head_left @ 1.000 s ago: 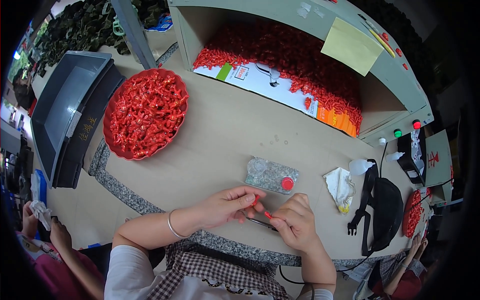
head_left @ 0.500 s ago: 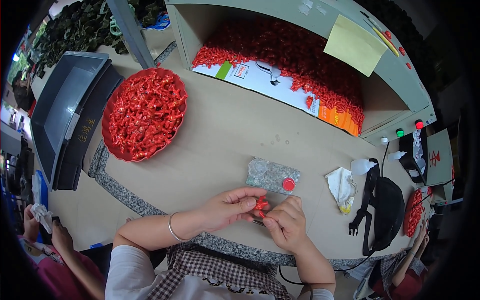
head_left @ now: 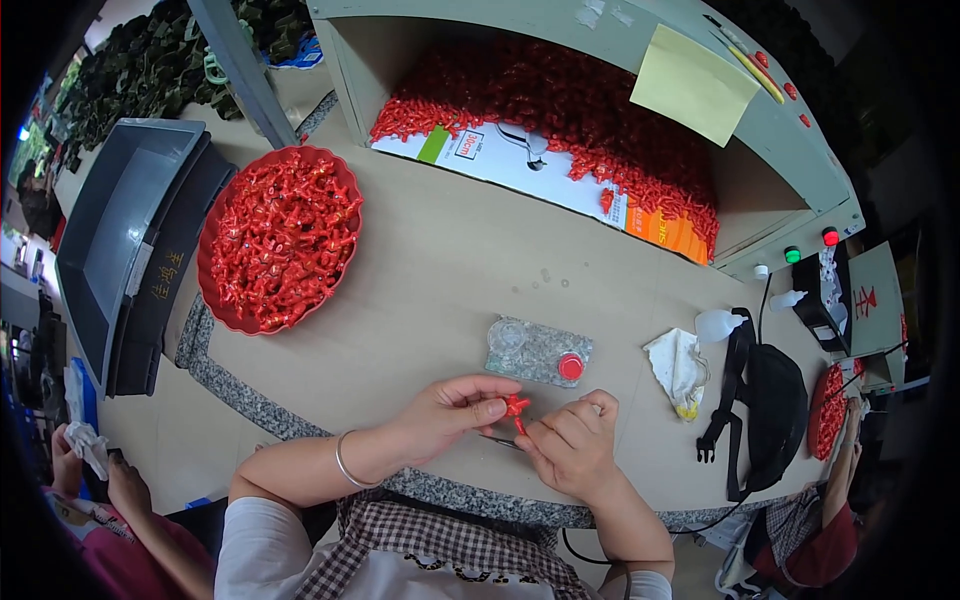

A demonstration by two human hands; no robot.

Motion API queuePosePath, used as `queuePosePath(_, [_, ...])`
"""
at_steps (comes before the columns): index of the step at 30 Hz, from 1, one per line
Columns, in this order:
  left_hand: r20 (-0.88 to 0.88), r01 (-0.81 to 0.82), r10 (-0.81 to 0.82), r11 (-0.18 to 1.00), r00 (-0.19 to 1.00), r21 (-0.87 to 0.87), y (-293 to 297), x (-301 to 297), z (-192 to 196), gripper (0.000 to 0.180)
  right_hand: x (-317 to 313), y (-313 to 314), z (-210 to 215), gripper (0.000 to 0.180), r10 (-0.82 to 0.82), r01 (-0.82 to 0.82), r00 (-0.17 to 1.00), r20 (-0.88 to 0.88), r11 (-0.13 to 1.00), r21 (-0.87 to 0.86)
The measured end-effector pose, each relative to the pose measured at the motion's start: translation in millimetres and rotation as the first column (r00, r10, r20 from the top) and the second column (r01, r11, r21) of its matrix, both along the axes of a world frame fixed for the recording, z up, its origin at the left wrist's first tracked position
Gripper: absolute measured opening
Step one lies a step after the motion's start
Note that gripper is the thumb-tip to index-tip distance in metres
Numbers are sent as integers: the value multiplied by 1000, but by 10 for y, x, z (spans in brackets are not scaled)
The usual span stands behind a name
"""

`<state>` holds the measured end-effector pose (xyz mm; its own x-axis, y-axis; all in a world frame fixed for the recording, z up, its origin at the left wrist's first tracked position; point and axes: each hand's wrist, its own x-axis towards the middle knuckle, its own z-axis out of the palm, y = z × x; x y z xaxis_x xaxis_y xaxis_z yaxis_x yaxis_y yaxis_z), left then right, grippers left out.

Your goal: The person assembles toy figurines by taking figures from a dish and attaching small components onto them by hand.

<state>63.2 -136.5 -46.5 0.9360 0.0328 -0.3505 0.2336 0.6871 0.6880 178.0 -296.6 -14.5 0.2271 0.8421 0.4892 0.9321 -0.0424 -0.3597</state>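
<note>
Between the thumb and fingers of my left hand is a small glossy red plastic figure. My right hand is closed beside it, its thumb and forefinger pinching a slim red piece just below the figure. Whether the two red parts are joined, I cannot tell. A thin dark metal tool pokes out from under my right hand; its grip is hidden. Just beyond both hands lies a speckled stone slab, carrying a clear round dish and a small red cap-like container.
A scalloped red bowl heaped with red figures stands left, beside grey bins. More red pieces fill the cabinet at the back. Rightward are a stained cloth, a squeeze bottle and a black waist bag. Co-workers sit either side.
The whole view has shifted slightly. My right fingertips and the slim red piece now sit a little lower against the figure, and more of the metal tool shows. Both hands keep their hold.
</note>
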Motion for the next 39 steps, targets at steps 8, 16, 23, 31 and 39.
queuePosePath(8, [13,-1,1,1000,1000,-27,-5,0,-14,28,-17,-11,-36,16,-33,35,983,182,999,-6])
queuePosePath(16, [75,-12,6,997,997,71,-15,-10,-43,24,-46,-6,-55,15,-68,68,942,330,998,11])
queuePosePath(23, [91,-64,45,974,995,217,-42,-3,-60,20,-43,20,-77,14,-133,131,864,486,991,39])
queuePosePath(31, [180,-170,115,930,977,327,-83,-8,-71,22,-54,53,-101,11,-200,175,772,603,979,101])
queuePosePath(39, [183,-110,37,905,982,411,-75,-9,-69,26,-21,7,-85,10,-225,187,743,630,974,128])
